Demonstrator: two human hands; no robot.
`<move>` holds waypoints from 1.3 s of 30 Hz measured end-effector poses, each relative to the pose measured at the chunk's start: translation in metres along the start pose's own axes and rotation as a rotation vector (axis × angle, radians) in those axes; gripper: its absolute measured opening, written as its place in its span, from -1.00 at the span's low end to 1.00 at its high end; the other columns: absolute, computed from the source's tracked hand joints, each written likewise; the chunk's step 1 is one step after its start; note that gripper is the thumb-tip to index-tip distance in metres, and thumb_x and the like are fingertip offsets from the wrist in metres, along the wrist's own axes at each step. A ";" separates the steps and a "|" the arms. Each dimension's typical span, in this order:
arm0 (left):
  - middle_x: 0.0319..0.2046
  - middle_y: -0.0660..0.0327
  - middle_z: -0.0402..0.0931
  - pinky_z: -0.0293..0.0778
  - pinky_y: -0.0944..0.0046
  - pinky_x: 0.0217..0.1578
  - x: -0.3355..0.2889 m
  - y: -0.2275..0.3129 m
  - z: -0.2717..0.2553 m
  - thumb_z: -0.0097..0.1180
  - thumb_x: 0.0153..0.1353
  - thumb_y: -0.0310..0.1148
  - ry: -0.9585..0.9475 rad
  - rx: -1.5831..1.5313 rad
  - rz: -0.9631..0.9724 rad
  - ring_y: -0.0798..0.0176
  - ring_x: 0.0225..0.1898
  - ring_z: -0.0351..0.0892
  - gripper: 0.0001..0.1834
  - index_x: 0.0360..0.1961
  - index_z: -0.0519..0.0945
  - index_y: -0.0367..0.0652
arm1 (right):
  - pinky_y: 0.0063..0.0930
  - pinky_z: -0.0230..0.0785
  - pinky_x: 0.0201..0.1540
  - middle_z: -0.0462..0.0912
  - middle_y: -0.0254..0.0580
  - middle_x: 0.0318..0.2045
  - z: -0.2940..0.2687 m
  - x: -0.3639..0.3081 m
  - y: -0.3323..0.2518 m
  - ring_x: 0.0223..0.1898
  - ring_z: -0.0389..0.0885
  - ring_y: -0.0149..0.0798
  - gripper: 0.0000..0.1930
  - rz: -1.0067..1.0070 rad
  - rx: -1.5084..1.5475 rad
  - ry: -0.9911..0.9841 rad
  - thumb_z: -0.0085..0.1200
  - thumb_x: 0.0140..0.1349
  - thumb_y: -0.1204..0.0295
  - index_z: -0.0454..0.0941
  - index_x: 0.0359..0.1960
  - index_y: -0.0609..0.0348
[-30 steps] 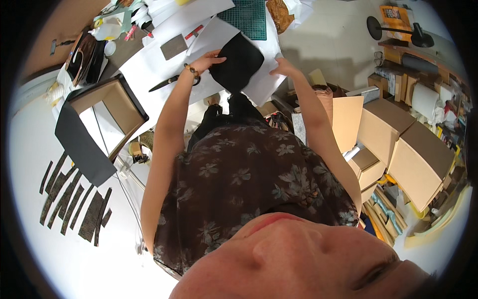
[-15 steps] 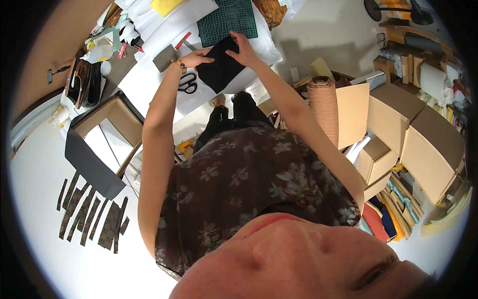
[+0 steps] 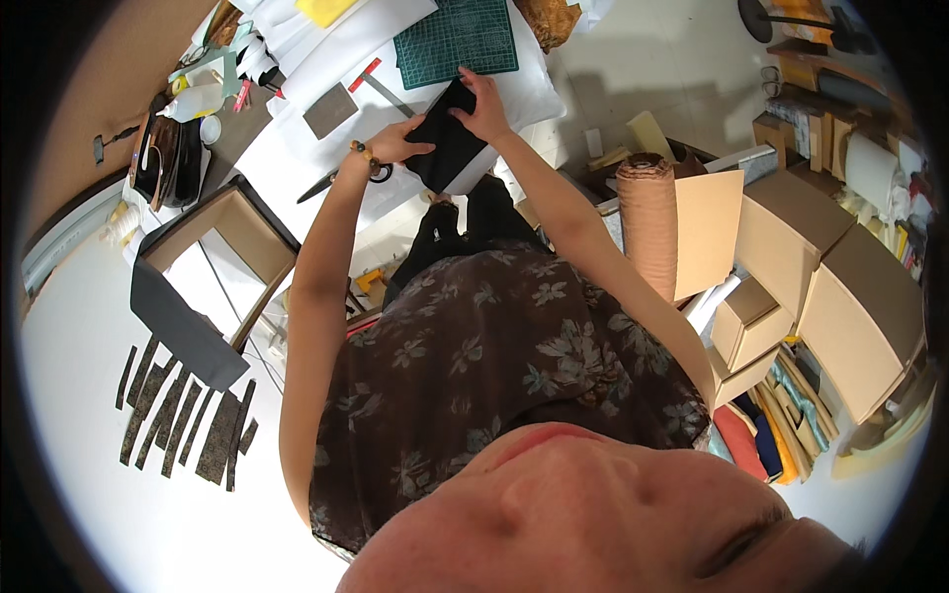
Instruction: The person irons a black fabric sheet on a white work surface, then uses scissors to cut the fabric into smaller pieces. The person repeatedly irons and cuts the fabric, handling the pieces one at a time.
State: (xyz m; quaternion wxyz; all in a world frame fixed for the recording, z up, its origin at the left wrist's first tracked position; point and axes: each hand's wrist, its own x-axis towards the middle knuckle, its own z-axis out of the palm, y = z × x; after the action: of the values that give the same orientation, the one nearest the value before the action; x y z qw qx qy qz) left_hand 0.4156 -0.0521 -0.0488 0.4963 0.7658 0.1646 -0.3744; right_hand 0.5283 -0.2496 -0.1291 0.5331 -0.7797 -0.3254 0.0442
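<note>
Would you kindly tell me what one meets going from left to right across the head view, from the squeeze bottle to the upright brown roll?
Squeeze bottle → grey rectangular piece → left hand → black sheet → right hand → upright brown roll.

I see the left fisheye camera perched on the wearer's head, facing down, the face [image 3: 573, 504] very near it at five o'clock. Its round, wide view runs past the floral top [image 3: 484, 346] at six to the left hand [image 3: 397, 145] at eleven and right hand [image 3: 483, 111] at twelve, both farther off.
</note>
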 end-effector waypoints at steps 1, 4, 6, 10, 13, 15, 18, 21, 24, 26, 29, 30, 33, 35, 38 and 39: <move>-0.06 0.16 0.58 0.56 0.36 -0.45 0.001 -0.002 0.000 0.31 0.14 -0.05 -0.009 -0.006 -0.011 0.32 -0.35 0.58 -0.17 0.39 0.25 0.00 | -0.18 0.42 0.03 0.53 -0.12 -0.08 0.001 -0.001 0.002 0.02 0.47 0.00 -0.40 0.015 0.019 -0.002 0.40 -0.09 0.50 0.46 0.07 0.08; -0.06 0.14 0.57 0.58 0.31 -0.45 0.002 0.000 -0.003 0.31 0.12 -0.05 -0.025 -0.036 -0.065 0.29 -0.32 0.60 -0.23 0.34 0.30 0.11 | -0.22 0.43 -0.04 0.56 -0.16 -0.23 0.000 -0.003 0.011 -0.05 0.51 -0.03 -0.65 0.059 0.113 0.025 0.33 -0.05 0.58 0.54 -0.19 0.12; -0.09 0.13 0.58 0.60 0.27 -0.45 0.002 0.000 -0.004 0.30 0.11 -0.10 -0.008 -0.070 -0.139 0.26 -0.30 0.61 -0.28 0.29 0.31 0.18 | -0.22 0.43 -0.04 0.58 -0.18 -0.24 -0.008 0.000 0.003 -0.09 0.54 -0.04 -0.73 0.002 0.111 0.023 0.25 -0.02 0.65 0.53 -0.26 0.13; -0.33 0.26 0.54 0.46 0.36 -0.56 0.006 -0.005 -0.004 0.26 0.08 -0.28 0.030 -0.110 -0.221 0.39 -0.51 0.50 -0.36 0.19 0.28 0.21 | -0.24 0.46 -0.05 0.64 -0.18 -0.26 -0.037 0.004 -0.026 -0.15 0.59 -0.02 -0.74 -0.100 0.110 0.074 0.11 0.00 0.74 0.52 -0.28 0.15; -0.45 0.29 0.49 0.40 0.42 -0.57 0.007 -0.009 -0.002 0.22 0.13 -0.27 0.039 0.020 -0.184 0.43 -0.53 0.46 -0.44 0.14 0.30 0.20 | -0.26 0.47 -0.05 0.67 -0.18 -0.24 -0.071 0.001 -0.049 -0.17 0.63 -0.02 -0.73 0.006 0.172 0.070 0.07 -0.01 0.77 0.50 -0.28 0.18; -0.46 0.12 0.58 0.48 0.21 -0.52 0.021 -0.033 0.014 0.17 0.21 -0.23 0.258 0.270 -0.030 0.16 -0.48 0.60 -0.52 0.14 0.32 0.13 | -0.26 0.51 -0.10 0.67 -0.13 -0.28 -0.104 -0.001 -0.071 -0.21 0.65 0.00 -0.74 -0.065 0.025 0.046 0.06 0.01 0.74 0.51 -0.25 0.19; -0.32 -0.10 0.63 0.52 -0.08 -0.36 0.035 -0.039 0.036 0.09 0.30 -0.12 0.574 0.559 0.036 -0.16 -0.31 0.64 -0.62 0.08 0.44 0.03 | -0.26 0.52 -0.18 0.66 -0.10 -0.29 -0.144 -0.012 -0.099 -0.26 0.65 0.01 -0.76 -0.151 -0.137 0.113 0.05 0.03 0.71 0.51 -0.24 0.19; -0.34 -0.04 0.65 0.54 -0.01 -0.30 0.029 -0.013 0.039 0.02 0.34 -0.06 0.537 0.670 -0.050 -0.08 -0.27 0.66 -0.70 -0.08 0.59 0.01 | -0.27 0.52 -0.26 0.65 -0.08 -0.30 -0.171 -0.023 -0.114 -0.33 0.65 0.02 -0.80 -0.166 -0.202 0.202 0.05 0.06 0.68 0.50 -0.26 0.19; -0.30 0.02 0.61 0.54 0.00 -0.29 0.024 0.014 0.030 0.06 0.30 -0.07 0.721 0.724 0.148 -0.05 -0.20 0.61 -0.71 -0.31 0.66 -0.02 | -0.30 0.52 -0.28 0.65 -0.07 -0.31 -0.192 -0.030 -0.133 -0.35 0.64 0.02 -0.80 -0.182 -0.289 0.232 0.07 0.07 0.68 0.50 -0.25 0.21; -0.24 0.10 0.59 0.52 -0.03 -0.30 0.033 0.026 0.016 0.11 0.24 -0.06 0.856 0.824 0.311 -0.04 -0.14 0.56 -0.71 -0.39 0.69 -0.01 | -0.36 0.52 -0.19 0.67 -0.03 -0.29 -0.201 -0.040 -0.143 -0.30 0.67 -0.05 -0.77 -0.125 -0.271 0.270 0.10 0.08 0.70 0.50 -0.21 0.25; -0.28 0.06 0.61 0.49 -0.04 -0.28 0.059 0.046 -0.016 0.10 0.27 -0.05 0.909 0.680 0.491 -0.07 -0.18 0.58 -0.68 -0.34 0.69 -0.06 | -0.49 0.48 -0.21 0.66 -0.14 -0.31 -0.203 -0.048 -0.161 -0.32 0.64 -0.30 -0.81 -0.026 -0.190 0.365 0.15 0.15 0.69 0.48 -0.21 0.26; -0.27 0.07 0.62 0.49 -0.01 -0.24 0.072 0.044 -0.027 0.10 0.28 -0.06 0.796 0.536 0.373 -0.08 -0.17 0.58 -0.67 -0.29 0.69 -0.08 | -0.52 0.44 -0.28 0.65 -0.20 -0.36 -0.198 -0.046 -0.164 -0.37 0.61 -0.37 -0.82 -0.001 -0.100 0.408 0.16 0.16 0.67 0.49 -0.22 0.25; -0.22 0.08 0.64 0.46 0.09 -0.15 0.116 0.040 -0.063 0.08 0.31 -0.05 0.542 0.229 0.160 -0.07 -0.13 0.58 -0.62 -0.16 0.67 -0.15 | -0.73 0.18 -0.38 0.45 -0.52 -0.51 -0.174 -0.038 -0.164 -0.51 0.27 -0.63 -0.82 0.124 0.308 0.589 0.20 0.23 0.63 0.45 -0.21 0.18; -0.18 0.07 0.65 0.45 0.14 -0.11 0.141 0.011 -0.068 0.04 0.35 -0.03 0.533 0.142 0.162 -0.02 -0.11 0.59 -0.57 -0.09 0.63 -0.20 | -0.75 0.18 -0.37 0.45 -0.54 -0.51 -0.151 -0.031 -0.143 -0.48 0.28 -0.67 -0.82 0.317 0.553 0.597 0.20 0.26 0.59 0.44 -0.20 0.15; -0.41 0.13 0.55 0.40 0.19 -0.25 0.163 -0.010 -0.064 0.02 0.37 -0.02 0.455 0.040 0.263 0.22 -0.36 0.47 -0.58 -0.17 0.56 -0.23 | -0.72 0.21 -0.52 0.45 -0.62 -0.57 -0.099 -0.020 -0.098 -0.59 0.37 -0.64 -0.85 0.746 1.098 0.677 0.23 0.27 0.49 0.48 -0.29 -0.05; -0.52 0.12 0.51 0.39 0.17 -0.33 0.167 -0.011 -0.065 0.01 0.37 -0.02 0.442 0.022 0.308 0.23 -0.46 0.42 -0.58 -0.25 0.55 -0.24 | -0.67 0.28 -0.43 0.56 -0.55 -0.49 -0.078 -0.037 -0.049 -0.52 0.45 -0.56 -0.79 0.854 1.223 0.620 0.26 0.25 0.45 0.42 -0.43 -0.07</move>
State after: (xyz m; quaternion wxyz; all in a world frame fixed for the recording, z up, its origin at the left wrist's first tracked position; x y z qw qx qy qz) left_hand 0.5465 -0.0093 -0.1638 0.4911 0.8502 0.1468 -0.1198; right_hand 0.5092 -0.3221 -0.0642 0.8683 -0.3840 0.2451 0.1962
